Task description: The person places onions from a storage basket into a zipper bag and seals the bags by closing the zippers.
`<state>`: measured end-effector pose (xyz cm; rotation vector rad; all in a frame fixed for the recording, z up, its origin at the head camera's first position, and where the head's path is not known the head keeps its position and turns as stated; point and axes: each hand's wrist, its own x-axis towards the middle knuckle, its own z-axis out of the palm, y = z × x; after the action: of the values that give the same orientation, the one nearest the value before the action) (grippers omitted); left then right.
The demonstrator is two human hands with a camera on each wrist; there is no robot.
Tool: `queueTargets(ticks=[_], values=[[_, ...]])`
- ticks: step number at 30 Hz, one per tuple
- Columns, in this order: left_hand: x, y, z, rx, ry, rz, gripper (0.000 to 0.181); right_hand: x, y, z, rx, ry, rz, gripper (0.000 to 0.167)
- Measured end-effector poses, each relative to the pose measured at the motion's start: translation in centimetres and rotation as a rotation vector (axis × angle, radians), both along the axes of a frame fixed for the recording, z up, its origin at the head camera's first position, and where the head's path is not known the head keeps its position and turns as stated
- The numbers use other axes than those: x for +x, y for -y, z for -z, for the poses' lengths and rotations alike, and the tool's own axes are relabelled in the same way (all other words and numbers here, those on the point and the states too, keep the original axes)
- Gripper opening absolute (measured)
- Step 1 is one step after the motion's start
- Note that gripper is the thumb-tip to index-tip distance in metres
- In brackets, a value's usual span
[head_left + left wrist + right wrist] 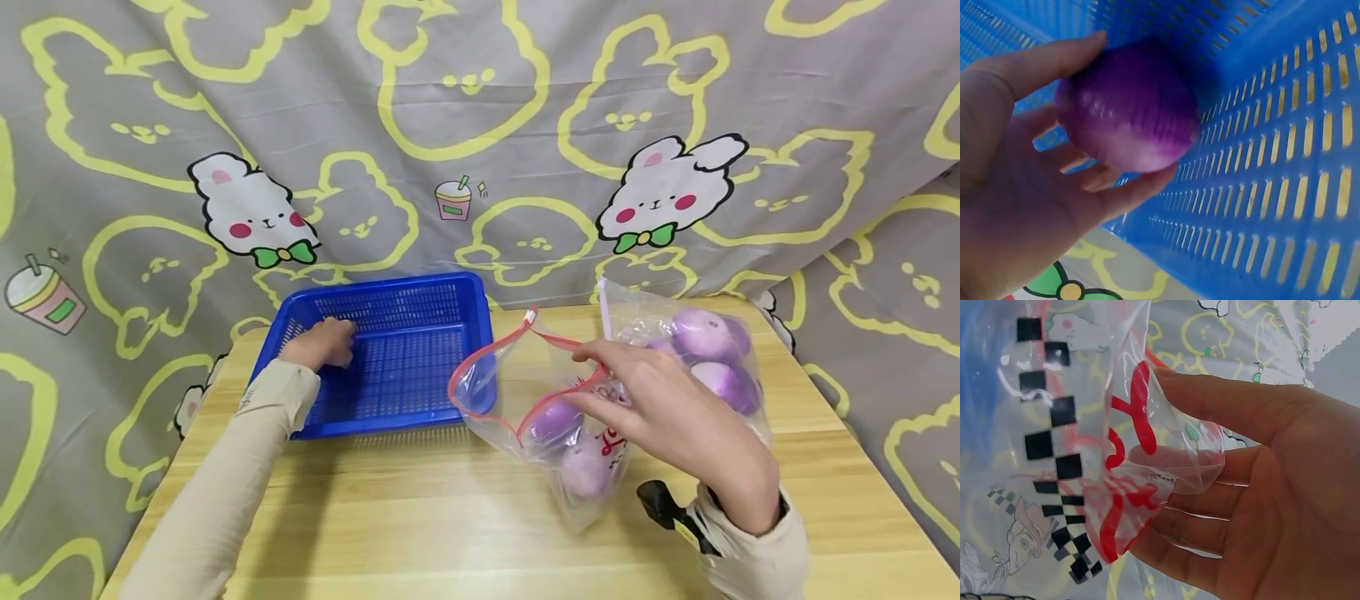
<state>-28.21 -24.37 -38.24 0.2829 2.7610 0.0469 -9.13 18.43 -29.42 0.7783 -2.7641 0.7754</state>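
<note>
My left hand [321,343] reaches into the left end of a blue plastic basket [427,362]. In the left wrist view its thumb and fingers curl round a purple onion [1132,115], close to the slotted basket wall. My right hand [667,408] pinches the rim of a clear zip bag [612,438] with a red zipper edge, and the bag's mouth gapes toward the basket. Inside that bag lie purple onions [587,471]. In the right wrist view the thumb and fingers grip the film, printed with red letters and black checks.
Behind my right hand, a second clear bag [617,307] holds several purple onions [705,335] at the table's back right. Basket and bags stand on a wooden table [420,533]. A patterned grey curtain [517,108] hangs behind it. A black strap [662,505] sits by my right wrist.
</note>
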Motion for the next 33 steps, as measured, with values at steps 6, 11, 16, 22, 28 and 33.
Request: queueTargets(ticks=[6, 11, 16, 22, 28, 33], values=[[0.1, -0.8, -1.1, 0.030, -0.041, 0.090, 0.037, 0.0, 0.1, 0.0, -0.010, 0.005, -0.008, 0.039], [0.3, -1.4, -1.7, 0.043, -0.071, 0.122, 0.049, 0.1, 0.1, 0.0, -0.017, 0.003, -0.012, 0.040], [1.2, -1.7, -2.0, 0.062, -0.074, 0.153, 0.050, 0.2, 0.1, -0.1, 0.000, -0.011, -0.008, 0.039], [2.4, -1.7, -2.3, 0.108, -0.116, 0.191, 0.048, 0.2, 0.1, -0.1, 0.008, -0.018, -0.006, 0.040], [3.3, -1.7, -2.9, 0.186, -0.225, 0.254, 0.041, 0.3, 0.0, -0.1, 0.010, -0.019, -0.006, 0.040], [4.2, -2.1, -3.2, 0.283, -0.325, 0.283, 0.043, 0.4, -0.1, -0.1, 0.016, -0.030, -0.009, 0.040]])
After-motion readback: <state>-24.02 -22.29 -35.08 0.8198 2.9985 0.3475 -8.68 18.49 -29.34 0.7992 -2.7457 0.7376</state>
